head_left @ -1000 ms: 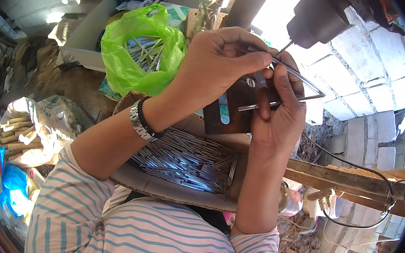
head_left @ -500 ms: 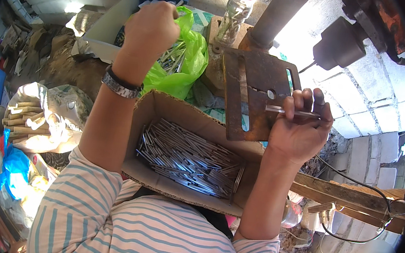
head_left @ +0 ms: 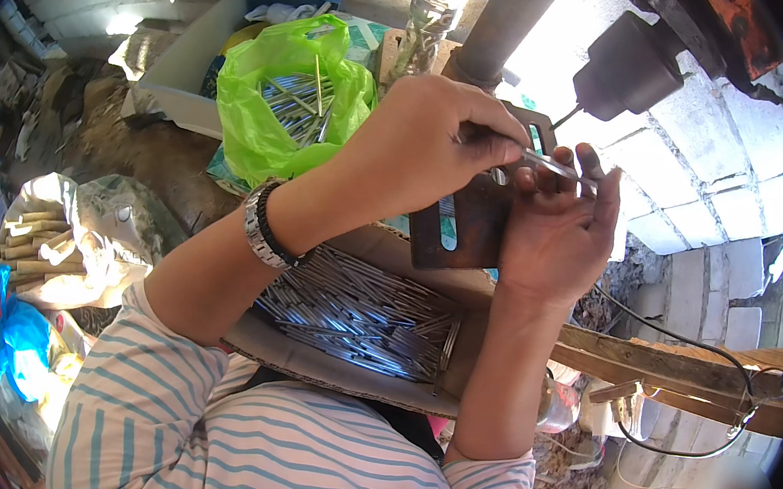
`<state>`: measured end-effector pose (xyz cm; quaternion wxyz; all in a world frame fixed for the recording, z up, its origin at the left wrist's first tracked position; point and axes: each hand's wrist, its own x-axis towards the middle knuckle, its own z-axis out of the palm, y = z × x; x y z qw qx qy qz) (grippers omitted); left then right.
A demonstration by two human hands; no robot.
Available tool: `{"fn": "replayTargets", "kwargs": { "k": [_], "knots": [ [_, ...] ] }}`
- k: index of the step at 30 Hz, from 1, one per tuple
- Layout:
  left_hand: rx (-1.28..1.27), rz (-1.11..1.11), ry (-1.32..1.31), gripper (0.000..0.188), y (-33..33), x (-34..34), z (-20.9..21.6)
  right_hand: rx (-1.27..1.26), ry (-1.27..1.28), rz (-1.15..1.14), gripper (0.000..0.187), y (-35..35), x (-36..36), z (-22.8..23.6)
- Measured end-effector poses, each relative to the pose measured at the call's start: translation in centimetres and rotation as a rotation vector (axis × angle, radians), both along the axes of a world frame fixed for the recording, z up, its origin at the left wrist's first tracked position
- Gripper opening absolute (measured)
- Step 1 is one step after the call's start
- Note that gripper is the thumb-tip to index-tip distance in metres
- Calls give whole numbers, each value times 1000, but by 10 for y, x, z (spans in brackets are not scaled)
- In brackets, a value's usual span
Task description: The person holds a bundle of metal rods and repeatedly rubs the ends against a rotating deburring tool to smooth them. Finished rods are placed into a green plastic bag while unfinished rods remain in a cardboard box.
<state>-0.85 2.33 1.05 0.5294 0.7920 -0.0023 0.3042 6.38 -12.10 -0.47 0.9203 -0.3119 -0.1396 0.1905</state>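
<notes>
My left hand [head_left: 442, 144] reaches across to the right, its thumb and fingers pinched on one end of a thin metal rod [head_left: 555, 167]. The other end of the rod lies across the fingers of my right hand [head_left: 559, 230], palm up and fingers curled around it. Both hands are over the rusty slotted metal plate [head_left: 471, 220] of a drill press, partly hiding it. A dark chuck [head_left: 628, 73] with a thin bit hangs above and to the right. Below my hands, a cardboard box [head_left: 302, 355] holds many loose metal rods [head_left: 364, 314].
A green plastic bag [head_left: 250, 132] with more rods sits at the back left, beside a pale bin [head_left: 173, 89]. Behind the plate stands a clear bottle [head_left: 426, 26] with a red cap. A wooden beam [head_left: 667, 372] and a black cable [head_left: 672, 325] lie at right.
My left hand has moved from above the green bag rightward and toward me, to the rod at my right hand. The bag's opening now shows. My right hand stays nearly in place.
</notes>
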Motion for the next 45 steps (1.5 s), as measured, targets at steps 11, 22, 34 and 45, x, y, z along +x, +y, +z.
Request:
{"fn": "replayTargets", "kwargs": {
  "k": [11, 22, 34, 45],
  "knots": [
    [-532, -202, -71, 21, -8, 7, -8, -63, -155, -47, 18, 11, -10, 5],
    [-613, -184, -129, 20, -18, 10, -9, -80, -152, -98, 17, 13, -10, 4],
    [-568, -159, -182, 17, -20, 11, -9, -58, -183, -66, 16, 11, -8, 3],
    [-549, -154, -204, 16, -21, 11, -11, -82, -126, -114, 14, 13, -10, 5]
  ]
}}
